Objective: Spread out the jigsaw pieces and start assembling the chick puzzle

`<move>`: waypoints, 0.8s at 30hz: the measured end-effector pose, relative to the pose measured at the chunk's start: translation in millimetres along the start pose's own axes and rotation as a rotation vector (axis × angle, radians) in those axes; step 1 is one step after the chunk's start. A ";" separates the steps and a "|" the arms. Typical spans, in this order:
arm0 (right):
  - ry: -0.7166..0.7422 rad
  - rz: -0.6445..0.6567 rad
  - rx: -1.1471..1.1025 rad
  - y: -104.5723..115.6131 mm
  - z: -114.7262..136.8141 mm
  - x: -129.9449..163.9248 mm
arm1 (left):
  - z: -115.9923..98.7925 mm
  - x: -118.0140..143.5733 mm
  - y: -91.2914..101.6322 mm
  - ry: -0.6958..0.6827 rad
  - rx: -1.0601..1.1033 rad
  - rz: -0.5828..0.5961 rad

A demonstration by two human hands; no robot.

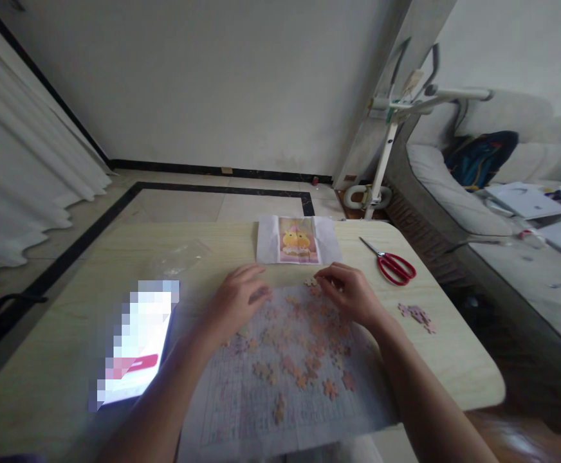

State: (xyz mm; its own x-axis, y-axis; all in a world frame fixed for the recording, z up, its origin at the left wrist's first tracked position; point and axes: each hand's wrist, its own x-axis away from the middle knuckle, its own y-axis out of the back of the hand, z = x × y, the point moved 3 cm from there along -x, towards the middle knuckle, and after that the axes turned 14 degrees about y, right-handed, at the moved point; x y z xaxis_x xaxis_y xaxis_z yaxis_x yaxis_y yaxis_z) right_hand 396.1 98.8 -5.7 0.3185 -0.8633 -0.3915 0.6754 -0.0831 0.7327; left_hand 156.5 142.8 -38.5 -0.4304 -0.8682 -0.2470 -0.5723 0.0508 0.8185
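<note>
Oddly, almost nothing here can be read: the gridded paper sheet [280, 392] lying at the near edge of the table [68, 334] carries faint printed lines and marks too blurred to make out, and the picture card [298, 240] at the far edge shows only a yellow cartoon figure on pink, with no legible words. The phone [136, 347] toward the near left corner has its lit screen obscured. Loose puzzle pieces [304, 360] in pink and orange are scattered over the sheet. The left hand [235, 299] rests palm down on the sheet's far left part, fingers [254, 273] loosely together and flat, gripping nothing visible. The right hand [350, 292] sits at the sheet's far right, its fingers curled together at a small puzzle piece [310, 281] just before the card; whether they pinch it or only touch it I cannot tell. Red-handled scissors [390, 262] lie toward the far right corner, and a small cluster of pieces [418, 316] sits near the right edge. A clear plastic bag [181, 256] lies beyond the phone. Off the table to the right stands a pale sofa [454, 193].
</note>
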 end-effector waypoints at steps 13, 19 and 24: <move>0.059 0.448 0.025 -14.3 42.0 -22.5 | -0.9 -4.3 19.6 0.299 0.430 -0.228; 0.082 0.388 0.028 -27.4 41.4 -21.6 | 4.7 -4.5 38.9 0.453 0.586 -0.521; 0.122 0.401 -0.012 -35.5 47.7 -16.0 | 3.3 -4.3 45.8 0.477 0.537 -0.549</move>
State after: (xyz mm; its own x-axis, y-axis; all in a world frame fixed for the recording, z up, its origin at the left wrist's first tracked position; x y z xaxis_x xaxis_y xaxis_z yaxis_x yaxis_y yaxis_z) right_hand 335.4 91.8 1.1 0.6336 -0.7609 -0.1399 0.4893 0.2541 0.8343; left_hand 129.8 150.5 -1.6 0.2660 -0.9447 -0.1919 -0.9120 -0.3111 0.2673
